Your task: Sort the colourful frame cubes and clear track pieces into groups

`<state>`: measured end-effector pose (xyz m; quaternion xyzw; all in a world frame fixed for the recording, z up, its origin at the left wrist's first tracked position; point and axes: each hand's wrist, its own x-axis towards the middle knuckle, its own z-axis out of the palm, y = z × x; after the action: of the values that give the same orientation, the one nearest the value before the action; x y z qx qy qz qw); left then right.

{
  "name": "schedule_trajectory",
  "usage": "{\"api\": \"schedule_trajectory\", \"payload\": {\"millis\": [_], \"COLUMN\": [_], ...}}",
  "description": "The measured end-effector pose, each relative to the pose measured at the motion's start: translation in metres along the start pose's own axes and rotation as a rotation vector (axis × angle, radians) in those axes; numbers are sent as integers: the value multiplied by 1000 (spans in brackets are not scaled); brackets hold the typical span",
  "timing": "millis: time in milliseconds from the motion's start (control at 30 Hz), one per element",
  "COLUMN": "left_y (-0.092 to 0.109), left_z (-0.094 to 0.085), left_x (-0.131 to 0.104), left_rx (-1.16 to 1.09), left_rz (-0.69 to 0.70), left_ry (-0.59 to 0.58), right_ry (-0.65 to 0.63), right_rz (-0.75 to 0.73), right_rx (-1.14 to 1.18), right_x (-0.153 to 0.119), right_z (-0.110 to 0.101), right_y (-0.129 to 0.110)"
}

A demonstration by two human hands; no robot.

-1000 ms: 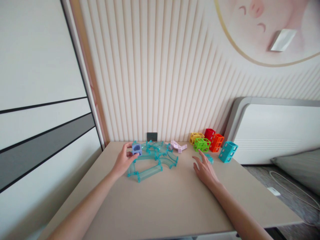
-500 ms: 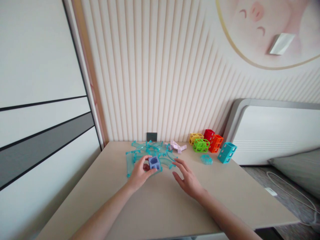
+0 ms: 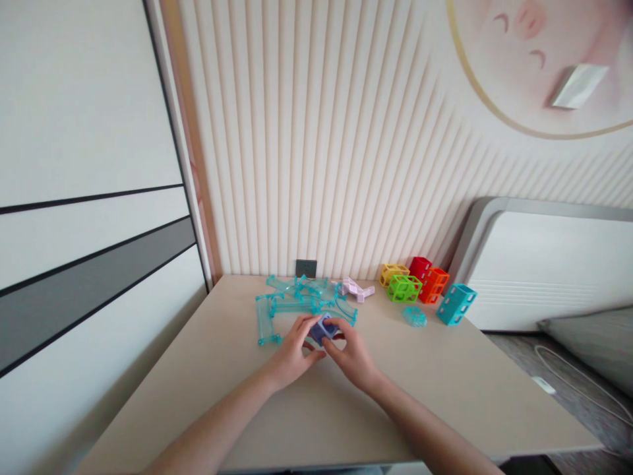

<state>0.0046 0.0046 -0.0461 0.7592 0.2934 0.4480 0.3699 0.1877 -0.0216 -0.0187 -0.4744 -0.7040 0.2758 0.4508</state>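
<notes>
A blue-violet block [image 3: 323,329] is held between both hands over the table, in front of the teal pieces. My left hand [image 3: 294,353] touches it from the left, with fingertips on its upper left side and the thumb below. My right hand [image 3: 350,349] grips its right side with fingers and thumb. Clear teal track pieces [image 3: 297,305] lie in a loose pile just behind the hands; the hands cover part of them. A pale pink piece [image 3: 354,289] rests behind, to the right of the pile.
At the table's [image 3: 425,389] back right stand a yellow block [image 3: 393,274], a green block [image 3: 404,288], a red block [image 3: 419,269], an orange block [image 3: 434,285] and a teal block [image 3: 456,304]. A clear teal round piece [image 3: 414,316] lies before them.
My right hand has moved left and taken hold of the block, which was in my left hand alone. The block has shifted right and is turned. The view has shifted slightly.
</notes>
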Motion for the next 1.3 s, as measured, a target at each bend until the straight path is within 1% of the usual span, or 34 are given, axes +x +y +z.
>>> {"api": "schedule_trajectory", "payload": {"millis": [67, 133, 233, 300, 400, 467, 633, 700, 767, 833, 900, 967, 1033, 1067, 1133, 1200, 1233, 1300], "left_y": [6, 9, 5, 0, -5, -6, -2, -1, 0, 0, 1, 4, 6, 8, 9, 10, 10, 9], "left_z": [-6, -9, -8, -4, 1, 2, 3, 4, 3, 2, -1, -3, -3, -3, -2, 0, 1, 1], "left_x": [-2, -3, -4, -3, -2, -2, -4, -6, -7, -8, -8, -8, -7, -7, -7, -7, -7, -8], "left_rx": [-41, -94, -177, -198, -147, -89, 33, 92, 143, 178, 203, 220, 240, 252, 279, 295, 299, 302], "left_rz": [-10, -60, -147, -153, -100, -60, 20, 59, 98, 116, 113, 92, 70, 64, 66, 71, 72, 73], "left_ry": [-54, -88, -100, -66, 11, 26, -35, -62, -69, -64, -67, -99, -140, -159, -186, -203, -208, -216], "right_ry": [-74, -146, -185, -153, -77, -78, -131, -127, -107, -53, 49, 166, 293, 332, 399, 424, 422, 436], "right_rz": [12, -10, -76, -98, -78, -66, -24, -9, -14, -34, -47, -19, 32, 62, 170, 313, 380, 462], "right_rx": [126, 184, 116, 19, -109, -182, -356, -420, -477, -533, -609, -727, -849, -896, -982, -1059, -1086, -1121], "right_x": [0, -2, -4, -6, -10, -13, -21, -21, -19, -17, -15, -16, -21, -25, -35, -48, -55, -66], "right_z": [-9, -18, -27, -28, -23, -18, -11, -13, -21, -37, -63, -97, -137, -157, -195, -226, -238, -257], "right_y": [-2, -6, -11, -12, -10, -13, -31, -35, -32, -21, -4, 19, 44, 55, 76, 92, 99, 111]}}
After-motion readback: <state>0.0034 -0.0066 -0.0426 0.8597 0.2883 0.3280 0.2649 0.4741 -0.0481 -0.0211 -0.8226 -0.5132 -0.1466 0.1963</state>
